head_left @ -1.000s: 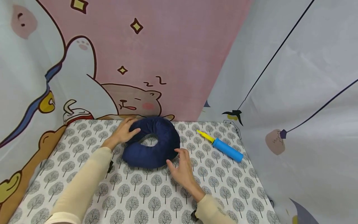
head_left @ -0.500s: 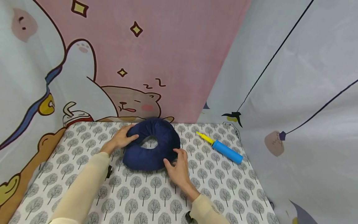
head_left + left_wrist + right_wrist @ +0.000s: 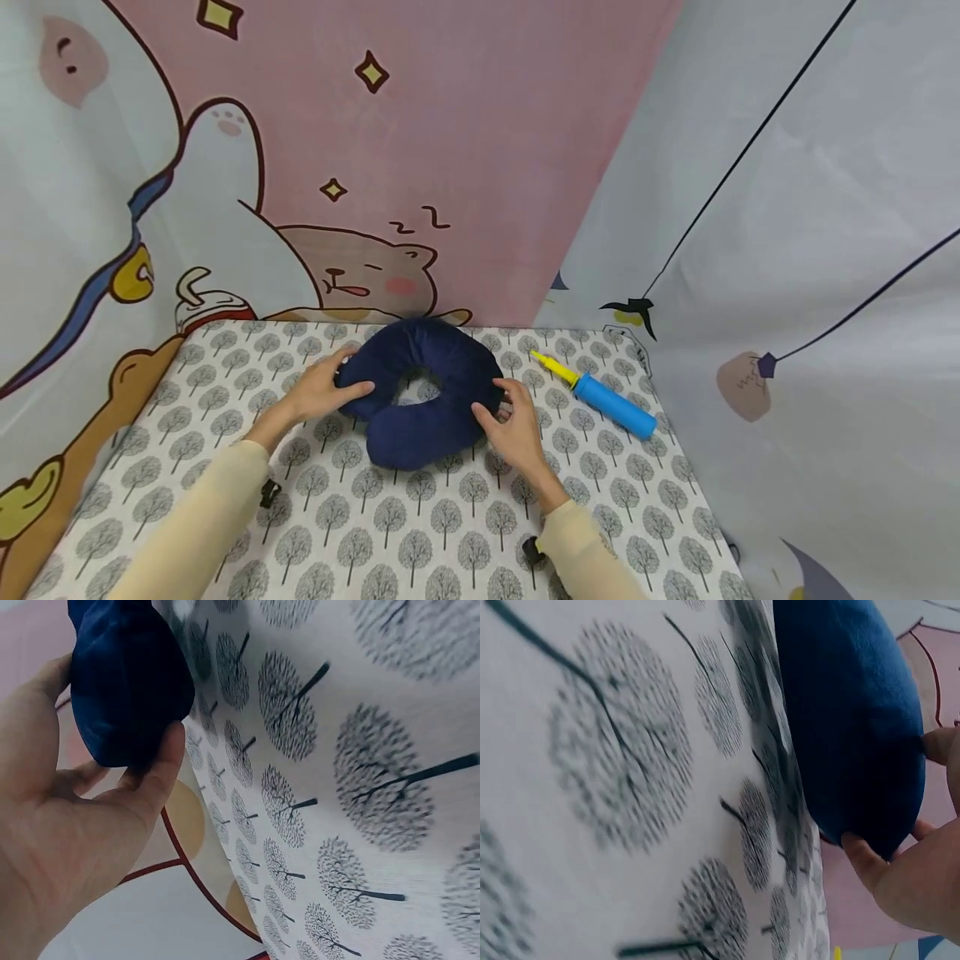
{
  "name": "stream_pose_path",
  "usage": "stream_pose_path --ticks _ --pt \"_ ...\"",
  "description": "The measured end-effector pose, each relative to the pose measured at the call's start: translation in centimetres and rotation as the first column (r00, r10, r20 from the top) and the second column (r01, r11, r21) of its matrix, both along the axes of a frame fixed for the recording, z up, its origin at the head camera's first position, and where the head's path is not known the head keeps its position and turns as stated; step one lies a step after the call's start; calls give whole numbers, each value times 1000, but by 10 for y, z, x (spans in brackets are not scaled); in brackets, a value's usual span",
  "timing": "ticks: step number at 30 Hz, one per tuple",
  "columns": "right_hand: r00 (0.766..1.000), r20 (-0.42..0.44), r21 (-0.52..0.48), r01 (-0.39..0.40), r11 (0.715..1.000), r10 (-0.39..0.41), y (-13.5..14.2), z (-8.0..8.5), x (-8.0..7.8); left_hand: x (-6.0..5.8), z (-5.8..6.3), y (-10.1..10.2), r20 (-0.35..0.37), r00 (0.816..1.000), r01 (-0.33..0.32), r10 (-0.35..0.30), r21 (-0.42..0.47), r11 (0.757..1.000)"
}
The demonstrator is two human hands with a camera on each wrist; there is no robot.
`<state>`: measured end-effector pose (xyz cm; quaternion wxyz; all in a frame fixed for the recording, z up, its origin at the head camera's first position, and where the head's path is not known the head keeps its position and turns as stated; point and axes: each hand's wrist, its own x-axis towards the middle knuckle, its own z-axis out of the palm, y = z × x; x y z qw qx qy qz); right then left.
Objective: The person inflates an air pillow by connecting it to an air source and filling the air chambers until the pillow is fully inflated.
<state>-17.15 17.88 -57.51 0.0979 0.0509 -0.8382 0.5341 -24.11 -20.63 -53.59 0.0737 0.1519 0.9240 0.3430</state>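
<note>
A dark navy U-shaped neck pillow (image 3: 459, 362) lies on the tree-print cloth, its opening toward the lower left. My left hand (image 3: 318, 392) grips one end of it, thumb on the near side and fingers around the far side. In the left wrist view that rounded pillow end (image 3: 127, 690) sits between thumb and fingers. At the pillow's right side, my right hand (image 3: 519, 429) holds the curved edge between thumb and fingers. The right wrist view shows the thumb and fingertips against the plush side of the pillow (image 3: 855, 712).
To the right lies a blue hand pump (image 3: 615, 406) with a yellow nozzle (image 3: 553, 365). Behind the table (image 3: 416, 546) hangs a pink cartoon curtain (image 3: 480, 167), and a pale curtain (image 3: 810, 208) closes off the right side.
The pillow has shifted slightly right and turned, its opening now facing lower left with the near end farther right. Both hands have moved along with it.
</note>
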Motion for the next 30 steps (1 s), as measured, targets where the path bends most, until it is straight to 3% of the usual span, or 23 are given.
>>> stream_pose_path --ticks 7,12,19,24,30 --pt "999 18 -34 -45 998 45 17 5 -7 39 -4 3 -41 999 -28 30 63 998" --pt "993 39 -29 -108 994 109 28 7 -19 66 -11 8 -43 995 -86 91 113 990" --pt "978 84 -37 -187 982 190 41 7 -34 99 -16 22 9 987 -162 163 181 970" --pt "972 116 -25 -204 979 206 45 5 -42 112 -21 30 59 981 -191 183 201 961" --pt "964 128 2 -237 972 235 48 0 -46 117 -31 34 97 976 -207 193 175 962"
